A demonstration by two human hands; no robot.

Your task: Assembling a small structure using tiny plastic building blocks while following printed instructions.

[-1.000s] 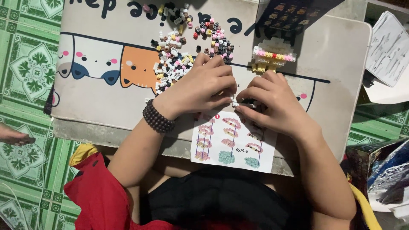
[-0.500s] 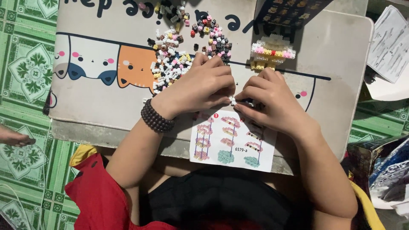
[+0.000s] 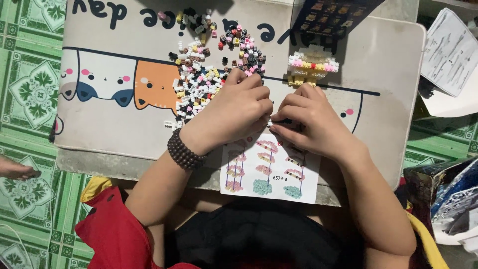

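Little was changed since earlier: both hands were kept together above the instruction sheet. A tiny white brick was pinched between the fingers of the left hand and right hand, beside the brick pile on the desk.

At the middle of the frame both hands meet over the bench, fingertips pinched together on a tiny brick that is mostly hidden. The left hand wears a dark bead bracelet; the right hand is just beside it. Under them lies an instruction sheet. A loose brick pile spreads toward the upper centre, touching the left hand's knuckles. A small pink-and-yellow model stands just above the right hand.
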